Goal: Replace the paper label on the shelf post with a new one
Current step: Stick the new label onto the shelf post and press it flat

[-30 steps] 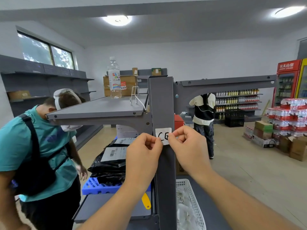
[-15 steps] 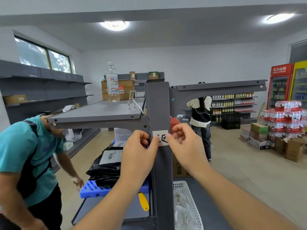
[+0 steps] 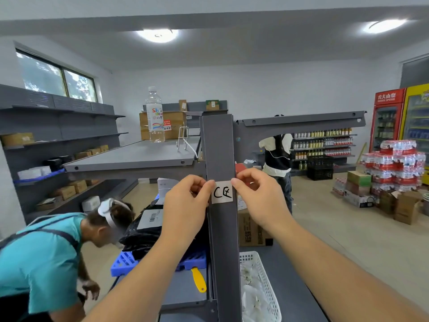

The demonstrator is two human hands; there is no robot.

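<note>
A white paper label (image 3: pixel 222 192) with black handwriting lies flat on the front of the grey shelf post (image 3: pixel 220 147), at chest height. My left hand (image 3: pixel 185 205) pinches the label's left edge with thumb and forefinger. At the label's upper right corner, my right hand (image 3: pixel 257 196) presses with its fingertips. Both forearms reach up from the bottom of the view, one on each side of the post.
A grey shelf (image 3: pixel 134 159) with a water bottle (image 3: pixel 154 115) juts left from the post. Below lie a yellow scraper (image 3: pixel 198 280), a blue crate (image 3: pixel 125 263) and a white basket (image 3: pixel 262 284). A person in a teal shirt (image 3: pixel 39 259) bends at lower left. Another person (image 3: pixel 277 159) stands behind.
The label now sits flatter and fully readable on the post. My hands have shifted slightly apart to its edges. The person in teal has bent lower.
</note>
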